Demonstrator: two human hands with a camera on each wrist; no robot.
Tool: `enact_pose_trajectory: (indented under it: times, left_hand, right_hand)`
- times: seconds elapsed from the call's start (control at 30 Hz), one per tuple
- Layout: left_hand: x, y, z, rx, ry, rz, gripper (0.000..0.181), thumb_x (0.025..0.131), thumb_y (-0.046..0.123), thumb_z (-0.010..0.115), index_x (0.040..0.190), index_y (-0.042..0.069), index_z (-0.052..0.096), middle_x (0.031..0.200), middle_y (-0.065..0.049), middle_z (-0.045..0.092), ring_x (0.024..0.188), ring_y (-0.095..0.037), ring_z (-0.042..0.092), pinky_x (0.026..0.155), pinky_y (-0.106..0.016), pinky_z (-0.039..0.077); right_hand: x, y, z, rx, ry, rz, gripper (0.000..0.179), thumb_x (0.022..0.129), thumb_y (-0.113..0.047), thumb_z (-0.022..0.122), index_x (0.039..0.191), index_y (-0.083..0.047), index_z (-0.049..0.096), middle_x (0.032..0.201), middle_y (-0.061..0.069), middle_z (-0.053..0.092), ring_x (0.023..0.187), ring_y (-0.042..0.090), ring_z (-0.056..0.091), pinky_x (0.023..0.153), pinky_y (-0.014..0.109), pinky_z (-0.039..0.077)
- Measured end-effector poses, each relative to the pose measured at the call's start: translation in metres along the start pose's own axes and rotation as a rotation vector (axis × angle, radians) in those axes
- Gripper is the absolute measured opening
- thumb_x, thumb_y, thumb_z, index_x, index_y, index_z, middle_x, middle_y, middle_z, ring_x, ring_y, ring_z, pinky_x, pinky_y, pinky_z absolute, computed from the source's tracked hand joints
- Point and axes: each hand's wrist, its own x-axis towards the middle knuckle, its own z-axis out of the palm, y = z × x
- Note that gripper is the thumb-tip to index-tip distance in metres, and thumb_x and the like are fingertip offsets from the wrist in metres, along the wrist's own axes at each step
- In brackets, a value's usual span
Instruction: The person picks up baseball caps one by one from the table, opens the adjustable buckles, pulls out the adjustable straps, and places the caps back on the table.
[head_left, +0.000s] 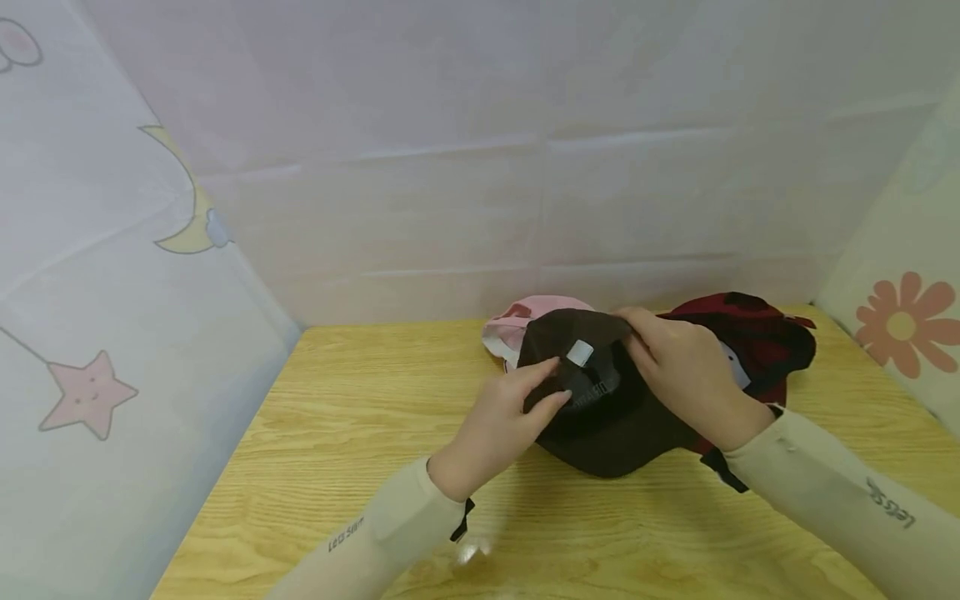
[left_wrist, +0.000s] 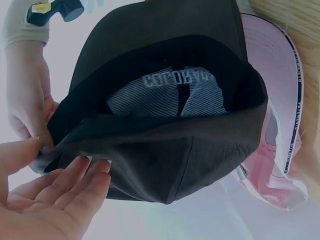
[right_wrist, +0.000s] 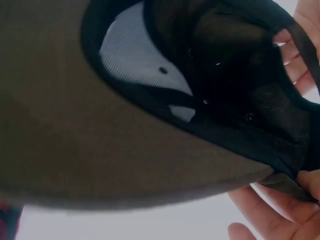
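Note:
A dark brown baseball cap (head_left: 622, 433) is held up above the table with its inside showing; pale lettering and mesh-like lining (left_wrist: 165, 100) appear within. My right hand (head_left: 686, 367) grips the cap at the edge where brim and crown meet, thumb and fingers on either side in the right wrist view. At the cap's opposite side from the brim is my left hand (head_left: 498, 421), its thumb and fingers apart. In the left wrist view, the left fingers (left_wrist: 75, 185) lie fairly straight near the crown's edge; whether they press on it is unclear.
Behind the brown cap lies a pink cap (head_left: 551, 304) with a white edge. A red and black cap (head_left: 757, 333) sits to the right, partly hidden by my right arm. The wood-grain table (head_left: 360, 400) meets a fabric backdrop (head_left: 420, 208) at its back.

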Motion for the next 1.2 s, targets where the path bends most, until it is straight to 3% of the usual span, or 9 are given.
enact_pose_trajectory:
  times: [0.13,0.43,0.67,1.0,1.2]
  left_hand:
    - [0.000,0.001,0.002,0.050,0.004,0.011,0.040,0.092,0.013,0.068,0.127,-0.004,0.058,0.122,-0.015,0.063,0.115,-0.024,0.059,0.097,-0.032,0.047]
    - [0.009,0.005,0.008,0.090,0.120,0.145,0.036,0.087,0.012,0.075,0.116,0.000,0.057,0.108,-0.009,0.062,0.097,-0.020,0.060,0.085,-0.026,0.049]
    - [0.013,0.004,0.011,0.114,0.167,0.181,0.033,0.086,0.011,0.075,0.113,0.000,0.058,0.105,-0.009,0.061,0.090,-0.020,0.057,0.080,-0.024,0.049]
    - [0.016,0.004,0.011,0.155,0.173,0.236,0.029,0.085,0.009,0.076,0.108,0.000,0.060,0.101,-0.009,0.062,0.092,-0.020,0.058,0.083,-0.020,0.047]
    - [0.019,0.001,0.013,0.188,0.158,0.269,0.020,0.083,0.005,0.074,0.096,0.003,0.059,0.090,-0.005,0.061,0.082,-0.017,0.056,0.078,-0.018,0.046]
  right_hand:
    - [0.000,-0.001,0.000,-0.002,0.007,-0.008,0.024,0.081,0.007,0.068,0.105,0.000,0.066,0.072,0.013,0.067,0.043,0.014,0.045,0.041,0.033,0.036]
    - [-0.001,-0.003,0.001,-0.002,0.016,-0.014,0.023,0.079,0.008,0.068,0.102,0.002,0.067,0.067,0.011,0.064,0.043,0.013,0.042,0.040,0.033,0.035]
    - [0.001,-0.007,0.000,0.005,0.014,-0.035,0.020,0.081,0.006,0.066,0.100,0.002,0.067,0.067,0.011,0.064,0.044,0.013,0.043,0.042,0.034,0.037]
    - [0.001,-0.009,0.001,0.006,0.002,-0.025,0.020,0.081,0.006,0.067,0.100,0.001,0.067,0.064,0.010,0.063,0.043,0.013,0.043,0.041,0.034,0.037]
    - [0.000,-0.010,0.003,0.003,-0.008,-0.017,0.021,0.080,0.006,0.069,0.100,0.002,0.067,0.058,0.007,0.057,0.043,0.013,0.042,0.040,0.034,0.036]
